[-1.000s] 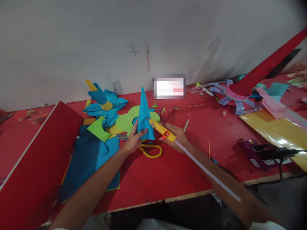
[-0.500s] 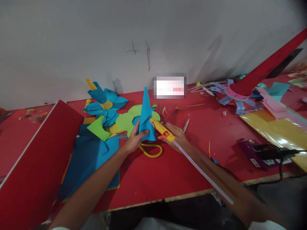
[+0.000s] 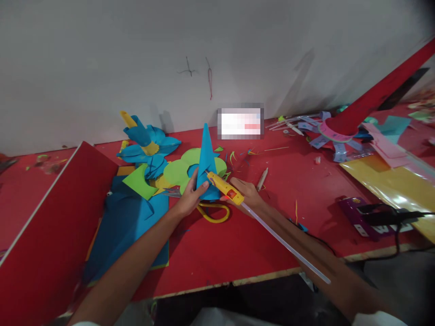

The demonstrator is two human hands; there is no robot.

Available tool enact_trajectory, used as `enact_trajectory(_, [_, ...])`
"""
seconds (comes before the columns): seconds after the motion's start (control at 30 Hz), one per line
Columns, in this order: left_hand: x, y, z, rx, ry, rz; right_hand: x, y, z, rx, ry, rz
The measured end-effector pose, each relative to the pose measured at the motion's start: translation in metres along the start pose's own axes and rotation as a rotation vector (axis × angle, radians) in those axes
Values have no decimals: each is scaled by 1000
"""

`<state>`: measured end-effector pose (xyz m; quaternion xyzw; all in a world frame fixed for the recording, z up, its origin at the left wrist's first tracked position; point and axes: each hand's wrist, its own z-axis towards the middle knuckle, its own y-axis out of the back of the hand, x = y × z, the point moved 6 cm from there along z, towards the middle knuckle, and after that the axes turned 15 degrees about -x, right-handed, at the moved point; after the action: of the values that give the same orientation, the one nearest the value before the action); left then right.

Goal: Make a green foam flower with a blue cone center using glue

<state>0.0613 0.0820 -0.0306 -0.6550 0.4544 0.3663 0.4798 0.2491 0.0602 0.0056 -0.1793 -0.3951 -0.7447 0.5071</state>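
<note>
A pointed blue paper cone (image 3: pixel 206 151) stands upright in my left hand (image 3: pixel 190 195), its thumb across the lower front. My right hand (image 3: pixel 245 194) is closed around a yellow hot glue gun (image 3: pixel 225 187); the handle is hidden by the fingers. The gun's nozzle meets the cone's face near the overlapping paper edge. A long clear glue stick (image 3: pixel 287 244) sticks out of the gun's back over my right forearm. Behind the cone lies a light green paper flower (image 3: pixel 175 172). Just below it, a yellow loop (image 3: pixel 215 221), perhaps a scissors handle, rests on the table.
On the red table (image 3: pixel 210 258), blue sheets (image 3: pixel 136 231) lie left beside a red upright panel (image 3: pixel 57 222). A blue paper flower (image 3: pixel 146 142) stands behind. At right are a purple power strip (image 3: pixel 362 219), a gold sheet (image 3: pixel 390 181) and a red cone (image 3: pixel 380 90).
My right hand has brought the glue gun slightly left, and its nozzle now sits further in on the cone's face. My left hand and the cone have hardly moved.
</note>
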Motion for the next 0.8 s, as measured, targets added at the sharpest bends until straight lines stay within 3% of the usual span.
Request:
enact_trajectory(0.13, [-1,-1,1,19,-29,1,2,0,1,24,-3,-9])
enact_trajectory(0.3, [-6,-8,-1,50,12,-85,5,7,5,-45,-45,-27])
enact_trajectory(0.6, [-15,-11,-5,120,-42,-105,9,10,8,-132,104,-68])
enact_trajectory(0.8, [-13,-6,-6,102,-81,-16,11,8,5,-136,174,-104])
